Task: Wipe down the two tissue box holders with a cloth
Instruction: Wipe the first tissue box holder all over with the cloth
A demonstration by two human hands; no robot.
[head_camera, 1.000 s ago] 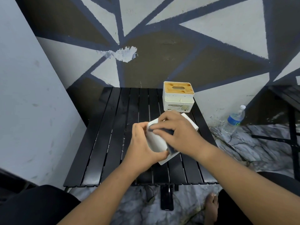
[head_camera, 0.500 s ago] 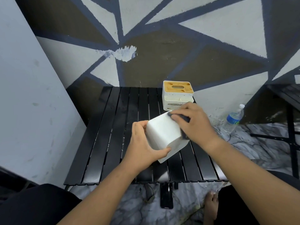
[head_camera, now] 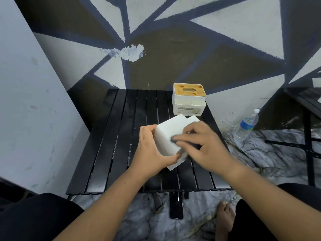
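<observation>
My left hand grips a plain white tissue box holder, tilted above the black slatted table. My right hand presses a dark cloth flat against the holder's upper right face, fingers straight; most of the cloth is hidden under the hand. A second white holder with a wooden top and an oval slot stands upright at the table's far right corner, untouched.
A water bottle stands on the marble floor right of the table. A dark phone lies on the floor under the table's near edge. A bare foot and my knees are close by. A painted wall lies behind.
My right hand with the cloth slid from the holder's far top edge back down across its face toward me. The left hand kept its grip and tilted the holder slightly.
</observation>
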